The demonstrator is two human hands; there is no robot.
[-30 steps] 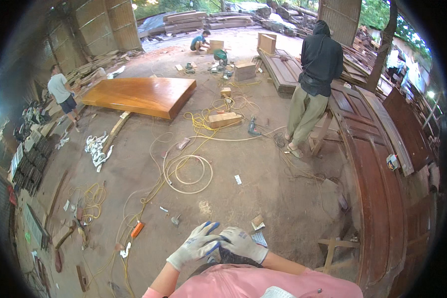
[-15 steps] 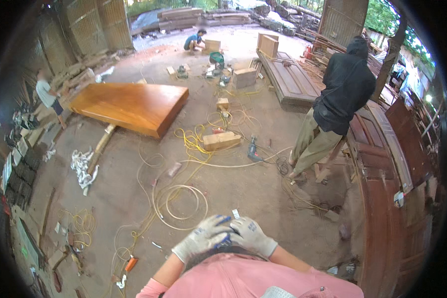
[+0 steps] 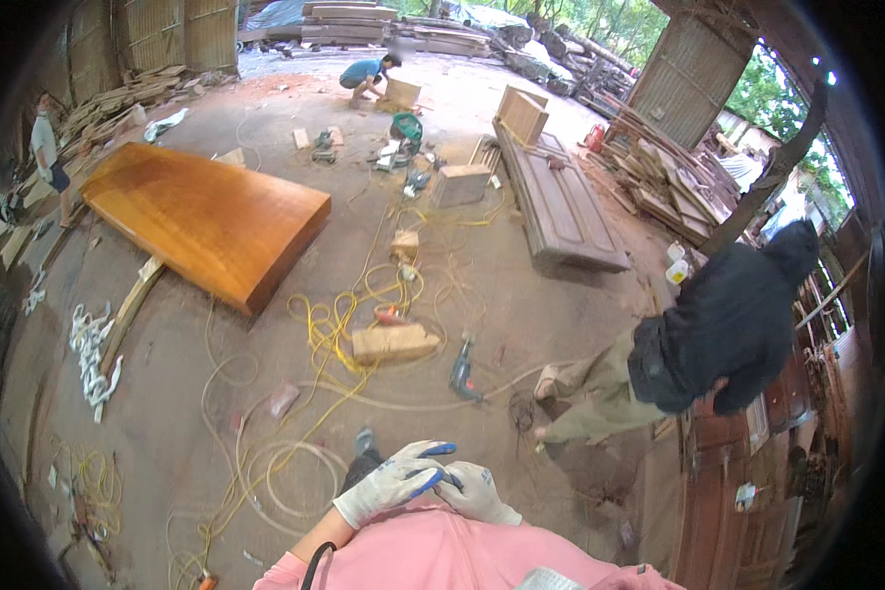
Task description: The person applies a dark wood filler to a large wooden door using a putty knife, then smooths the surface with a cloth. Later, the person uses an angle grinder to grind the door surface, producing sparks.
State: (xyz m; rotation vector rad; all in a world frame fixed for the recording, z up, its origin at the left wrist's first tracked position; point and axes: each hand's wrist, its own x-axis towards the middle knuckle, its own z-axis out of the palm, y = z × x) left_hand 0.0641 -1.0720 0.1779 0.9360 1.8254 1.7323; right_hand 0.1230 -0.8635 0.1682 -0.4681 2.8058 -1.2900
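Note:
In front of my pink top, both hands wear white work gloves with blue on the fingers. My left hand [image 3: 395,482] reaches across toward the right one, its fingers stretched out and apart. It touches the fingers of my right hand [image 3: 484,495], whose back faces up. Those fingers bend downward and are partly hidden, so whether they grip anything does not show. Nothing is visible in the left hand. A dark trouser leg and grey shoe [image 3: 366,442] show just beyond it.
A power drill [image 3: 465,374], a wood block [image 3: 395,343], a yellow cord [image 3: 336,329] and a pale hose [image 3: 295,462] lie on the floor. A polished slab [image 3: 211,216] stands left. A dark-hooded person [image 3: 728,315] bends at right near door panels [image 3: 723,492]. Two others are farther back.
My view has swung to the right and forward. A shoe has come into view beyond my hands. The hooded person leans over further. My hands remain together, the left fingers more stretched.

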